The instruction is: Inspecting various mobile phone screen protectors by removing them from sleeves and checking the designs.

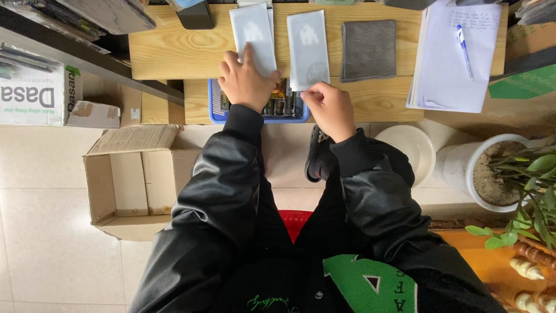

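The left hand [246, 81] lies flat, fingers spread, on a pale plastic pouch [253, 35] whose top edge is cut off. The right hand [329, 107] pinches the near corner of a second pouch [308, 49]. Both pouches lie on the wooden bench [168, 49], long axes pointing away, and the hands partly hide a blue tray [215, 107].

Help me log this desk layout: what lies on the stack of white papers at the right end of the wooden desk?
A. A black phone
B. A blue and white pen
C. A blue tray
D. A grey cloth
B: a blue and white pen lies on the stack of white papers, while the grey cloth rests on the bare wood to its left.
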